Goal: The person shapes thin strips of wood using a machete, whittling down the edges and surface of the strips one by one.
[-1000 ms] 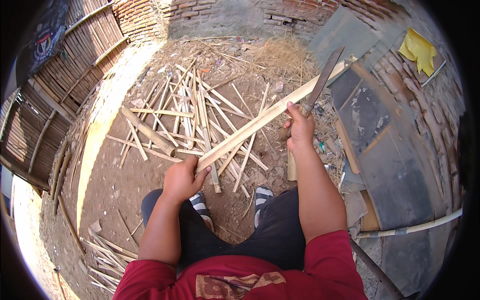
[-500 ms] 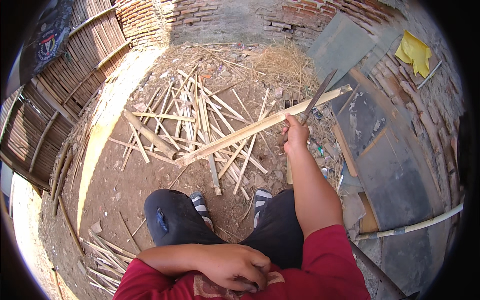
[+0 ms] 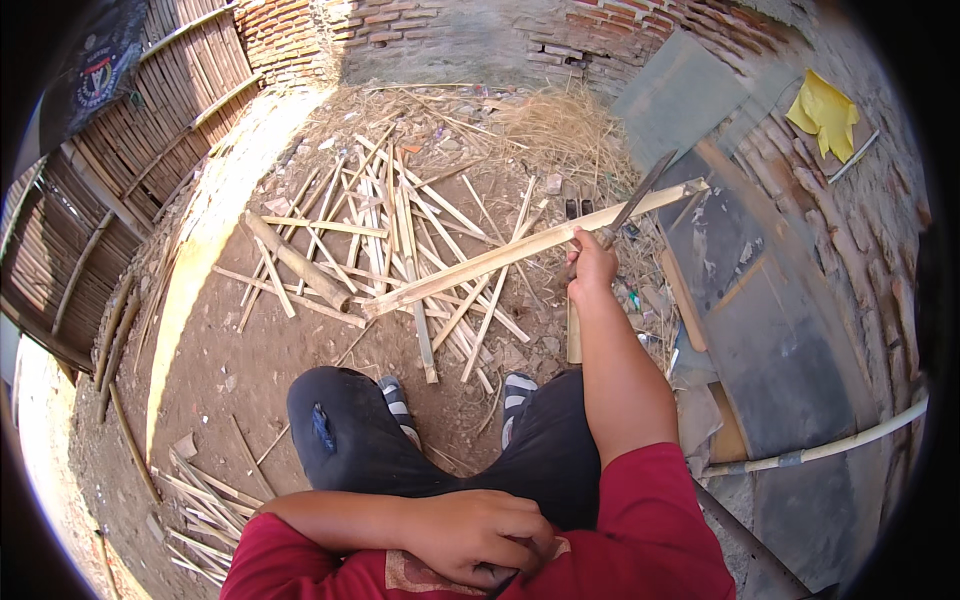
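Observation:
My right hand [image 3: 595,262] reaches forward, closed around the handle of a machete [image 3: 640,190] whose dark blade slants up and to the right. The same hand pinches a long split bamboo piece [image 3: 480,268], which crosses the blade and runs from lower left to upper right. Its pale inner side faces up. Over my lap, my left hand [image 3: 490,535] lies against the front of my red shirt with its fingers curled in; its palm is hidden, and I cannot make out whether anything is in it.
Many bamboo strips [image 3: 405,215] lie heaped on the dirt ahead, beside a round bamboo pole section [image 3: 298,258]. More strips [image 3: 205,515] lie at lower left. Dark boards [image 3: 780,330] and a yellow sheet [image 3: 825,112] are on the right. A brick wall [image 3: 440,35] stands behind.
The view has shifted slightly. The bamboo piece's near end sits a little higher and further right. My left hand's fingers have moved slightly on the shirt; my right hand keeps its grip.

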The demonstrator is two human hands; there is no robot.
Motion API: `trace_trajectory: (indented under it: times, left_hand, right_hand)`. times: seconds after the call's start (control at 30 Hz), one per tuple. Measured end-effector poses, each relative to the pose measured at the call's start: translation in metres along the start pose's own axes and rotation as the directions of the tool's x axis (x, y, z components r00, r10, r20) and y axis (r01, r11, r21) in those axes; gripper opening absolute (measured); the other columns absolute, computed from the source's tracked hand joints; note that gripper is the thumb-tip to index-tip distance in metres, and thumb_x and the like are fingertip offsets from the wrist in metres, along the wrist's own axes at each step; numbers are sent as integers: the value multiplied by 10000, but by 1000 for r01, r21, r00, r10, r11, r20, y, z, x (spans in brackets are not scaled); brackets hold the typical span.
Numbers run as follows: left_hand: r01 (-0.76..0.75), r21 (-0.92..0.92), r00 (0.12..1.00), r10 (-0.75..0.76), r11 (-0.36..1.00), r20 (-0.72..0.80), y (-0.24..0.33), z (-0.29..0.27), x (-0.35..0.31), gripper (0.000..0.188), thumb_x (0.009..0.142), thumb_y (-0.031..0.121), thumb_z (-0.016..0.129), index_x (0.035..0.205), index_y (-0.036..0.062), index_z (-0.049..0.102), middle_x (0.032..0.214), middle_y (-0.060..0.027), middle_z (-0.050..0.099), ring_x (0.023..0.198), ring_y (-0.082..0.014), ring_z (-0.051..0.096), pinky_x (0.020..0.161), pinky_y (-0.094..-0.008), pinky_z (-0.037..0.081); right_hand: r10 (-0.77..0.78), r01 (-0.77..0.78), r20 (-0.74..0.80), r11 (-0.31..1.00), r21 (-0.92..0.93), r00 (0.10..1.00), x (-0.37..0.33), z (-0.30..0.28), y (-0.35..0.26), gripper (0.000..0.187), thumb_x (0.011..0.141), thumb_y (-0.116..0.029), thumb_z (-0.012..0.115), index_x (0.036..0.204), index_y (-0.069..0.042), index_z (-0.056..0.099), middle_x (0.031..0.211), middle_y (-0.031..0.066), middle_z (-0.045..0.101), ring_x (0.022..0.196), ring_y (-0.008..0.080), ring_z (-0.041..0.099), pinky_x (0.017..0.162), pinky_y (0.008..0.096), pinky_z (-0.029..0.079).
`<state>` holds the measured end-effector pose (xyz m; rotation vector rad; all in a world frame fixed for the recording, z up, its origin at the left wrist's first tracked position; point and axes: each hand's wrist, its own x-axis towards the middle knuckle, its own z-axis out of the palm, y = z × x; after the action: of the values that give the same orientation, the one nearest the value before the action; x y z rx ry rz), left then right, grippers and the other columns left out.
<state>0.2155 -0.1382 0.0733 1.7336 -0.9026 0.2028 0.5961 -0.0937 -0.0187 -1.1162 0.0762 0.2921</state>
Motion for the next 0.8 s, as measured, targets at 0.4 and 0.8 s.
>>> trace_trajectory:
  times: [0.4, 0.8]
  left_hand:
    - [-29, 643, 877, 328, 765, -351, 8, -2, 6, 219, 844, 272, 741, 976, 97, 741, 1108, -96, 656, 814, -231, 632, 684, -377, 486]
    - [30, 489, 537, 398, 872, -743, 77, -32, 0, 384, 850, 444, 816, 840, 92, 663, 1079, -125, 531, 830, -215, 587, 703, -364, 447]
  right_hand:
    - [-74, 79, 48, 988, -131, 996, 5, -5, 5, 327, 872, -108, 757, 1168, -52, 630, 1010, 40, 673, 797, 144, 625, 577, 286, 493]
    - [-49, 49, 10, 997, -56, 999, -4, -1, 1, 236, 871, -131, 767, 1043, -90, 612, 873, 39, 652, 550, 108, 515, 492, 261, 412]
